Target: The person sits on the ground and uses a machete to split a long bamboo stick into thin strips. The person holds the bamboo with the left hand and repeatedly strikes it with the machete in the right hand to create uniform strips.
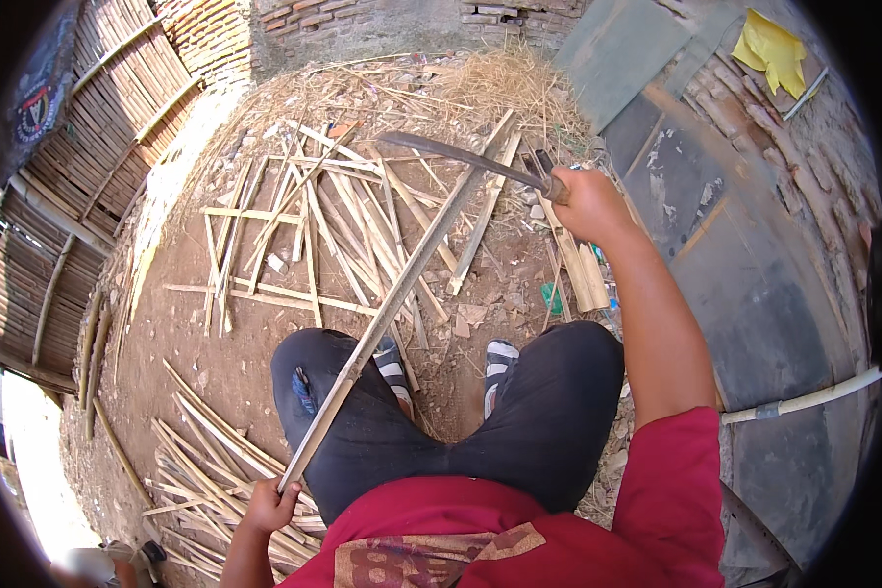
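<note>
A long split bamboo strip (pixel 380 318) slants across my lap, its lower end gripped by my left hand (pixel 269 505), which is closed round it. The strip's far end reaches up beyond my knees, over the ground. My right hand (pixel 590 205) is closed on the handle of a machete (pixel 456 154). Its dark, slightly curved blade points left and crosses the strip near the upper end; whether the two touch I cannot tell. Loose bamboo strips (pixel 338 220) lie crisscrossed on the dirt ahead of my feet.
More bamboo strips (pixel 201 490) are heaped at my left. Split bamboo pieces (pixel 580 265) lie beyond my right knee. A bamboo slat wall (pixel 118 108) stands at the left, dark sheets (pixel 764 284) at the right, and straw (pixel 519 83) near the brick wall (pixel 363 29).
</note>
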Demonstrator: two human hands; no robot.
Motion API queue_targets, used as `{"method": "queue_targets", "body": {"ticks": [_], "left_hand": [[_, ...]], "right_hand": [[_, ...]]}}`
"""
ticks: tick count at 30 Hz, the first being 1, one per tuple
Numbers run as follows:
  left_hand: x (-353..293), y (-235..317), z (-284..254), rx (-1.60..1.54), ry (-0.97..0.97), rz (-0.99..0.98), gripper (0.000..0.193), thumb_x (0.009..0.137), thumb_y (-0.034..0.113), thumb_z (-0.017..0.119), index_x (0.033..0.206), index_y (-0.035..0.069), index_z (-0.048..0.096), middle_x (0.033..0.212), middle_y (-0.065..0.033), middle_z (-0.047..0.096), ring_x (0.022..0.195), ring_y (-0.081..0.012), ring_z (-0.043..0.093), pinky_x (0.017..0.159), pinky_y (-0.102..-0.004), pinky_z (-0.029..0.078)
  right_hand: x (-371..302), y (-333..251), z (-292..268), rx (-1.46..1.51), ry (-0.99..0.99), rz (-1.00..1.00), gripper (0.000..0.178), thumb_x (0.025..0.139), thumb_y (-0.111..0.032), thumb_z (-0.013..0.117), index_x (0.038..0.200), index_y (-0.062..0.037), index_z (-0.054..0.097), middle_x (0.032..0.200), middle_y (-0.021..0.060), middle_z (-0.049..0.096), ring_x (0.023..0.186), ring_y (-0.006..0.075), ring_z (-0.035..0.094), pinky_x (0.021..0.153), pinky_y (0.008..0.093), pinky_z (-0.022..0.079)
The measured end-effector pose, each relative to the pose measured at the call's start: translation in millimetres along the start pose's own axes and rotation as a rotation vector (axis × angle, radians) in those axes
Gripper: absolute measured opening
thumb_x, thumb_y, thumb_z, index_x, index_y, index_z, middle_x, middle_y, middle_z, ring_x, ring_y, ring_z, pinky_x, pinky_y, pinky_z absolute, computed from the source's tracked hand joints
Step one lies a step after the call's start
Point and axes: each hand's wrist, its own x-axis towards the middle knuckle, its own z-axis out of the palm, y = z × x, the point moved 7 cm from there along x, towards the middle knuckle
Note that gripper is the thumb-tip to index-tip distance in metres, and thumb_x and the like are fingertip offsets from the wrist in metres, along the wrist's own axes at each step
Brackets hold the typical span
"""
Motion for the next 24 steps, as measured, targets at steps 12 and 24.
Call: {"method": "queue_targets", "body": {"ticks": [12,24], "left_hand": [[2,-3,-5,0.082,0.034,0.026,0.035,0.098,0.026,0.065,0.077,-0.002,0.063,0.054,-0.0168,0.054,0.047,-0.0234,0.05,0.051,-0.0395,0.043],[-1,6,-4,0.048,0.005,0.026,0.038,0.098,0.026,0.065,0.073,-0.002,0.06,0.053,-0.0132,0.053,0.048,-0.0204,0.047,0.05,-0.039,0.042]], "right_hand": [[2,20,5,0.087,0.082,0.081,0.015,0.078,-0.013,0.07,0.09,-0.008,0.062,0.077,0.0145,0.067,0.083,0.0379,0.068,0.074,0.0489,0.053],[-20,-19,10,0.01,-0.041,-0.181,0.02,0.074,-0.013,0.071,0.092,-0.0085,0.064,0.077,0.017,0.068,0.08,0.0392,0.069,0.07,0.0511,0.054]]}}
